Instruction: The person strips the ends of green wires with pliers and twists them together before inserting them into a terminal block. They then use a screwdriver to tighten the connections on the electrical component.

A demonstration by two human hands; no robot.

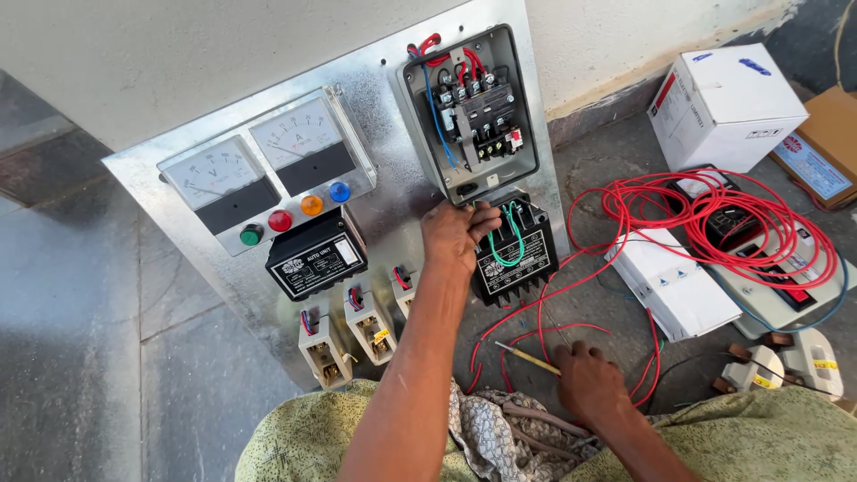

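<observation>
The left hand (457, 234) is raised against the upright galvanised steel mounting panel (223, 295), fingers curled at the top edge of a black rectangular relay unit with a looped green wire (513, 250). Whether those fingers pinch anything cannot be told. Directly above that hand stands an open grey metal starter enclosure with a black contactor and red and blue leads (470, 112).

The right hand (585, 379) rests low on the floor, loosely closed about a slim yellow-handled screwdriver (528, 358) whose tip points away to the hand's left.

Packages: beyond the right hand, up and to its right, a white cardboard carton with a red side stripe (725, 107) leans at the wall; a brown carton with a pale blue label (826, 147) lies beside it. A white oblong box with small blue marks (674, 287) lies just above the right hand.

A tangled coil of red insulated wire (714, 214) sprawls over that box and across the floor between the two hands.

Left of the raised hand: a black box with a white-lettered label (317, 259), two white-faced analogue meters (259, 165), four coloured indicator lamps (295, 214), and three cream porcelain fuse carriers (357, 326).
</observation>
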